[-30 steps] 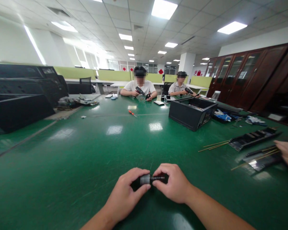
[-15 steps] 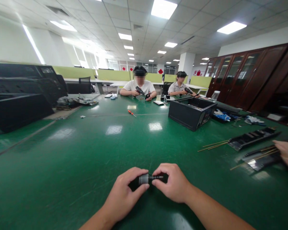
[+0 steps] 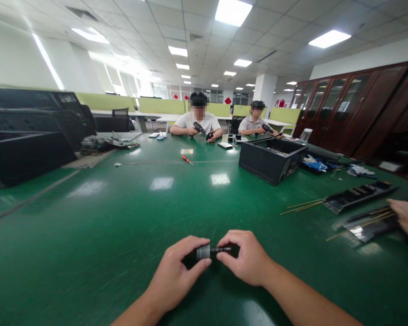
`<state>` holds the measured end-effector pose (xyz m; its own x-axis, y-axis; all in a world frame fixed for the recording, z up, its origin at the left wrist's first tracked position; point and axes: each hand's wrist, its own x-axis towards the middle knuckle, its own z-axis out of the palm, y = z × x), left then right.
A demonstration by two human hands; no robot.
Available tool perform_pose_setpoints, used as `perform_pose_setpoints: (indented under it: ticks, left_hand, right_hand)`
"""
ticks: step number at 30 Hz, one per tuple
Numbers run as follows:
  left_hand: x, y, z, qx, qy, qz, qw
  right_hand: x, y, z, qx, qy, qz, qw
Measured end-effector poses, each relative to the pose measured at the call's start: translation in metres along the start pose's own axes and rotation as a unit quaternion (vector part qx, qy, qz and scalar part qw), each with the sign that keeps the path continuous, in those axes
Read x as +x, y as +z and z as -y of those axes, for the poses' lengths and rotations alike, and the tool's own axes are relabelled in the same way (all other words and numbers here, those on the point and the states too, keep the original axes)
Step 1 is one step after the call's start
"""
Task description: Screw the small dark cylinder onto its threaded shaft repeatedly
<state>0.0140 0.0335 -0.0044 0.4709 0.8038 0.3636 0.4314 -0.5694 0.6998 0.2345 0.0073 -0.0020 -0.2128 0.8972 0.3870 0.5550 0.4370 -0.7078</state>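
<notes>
Gripping a grey cylinder (image 3: 203, 252), left hand (image 3: 172, 268) hides one end; right hand (image 3: 247, 260) pinches the dark shaft (image 3: 222, 249).

Single view, worn on the head; looks forward and slightly down along the green table (image 3: 122, 222). Left hand (image 3: 177, 267) and right hand (image 3: 250, 260) closest to the lens, low centre, forearms entering from the bottom edge. Wide field: ceiling (image 3: 132, 31) overhead, dark cabinets (image 3: 357, 113) at right. Far partitions (image 3: 161, 107) small and soft, so depth back there is hard to judge.
</notes>
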Motion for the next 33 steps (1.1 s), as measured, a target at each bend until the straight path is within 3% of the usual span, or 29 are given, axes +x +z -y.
perform_pose_setpoints:
  ticks: [33]
  left_hand:
    - [0.0015, -0.0017, -0.0009, -0.021, -0.041, -0.036, 0.998]
  right_hand:
    - [0.0015, -0.0048, -0.0017, 0.010, -0.001, -0.020, 1.000]
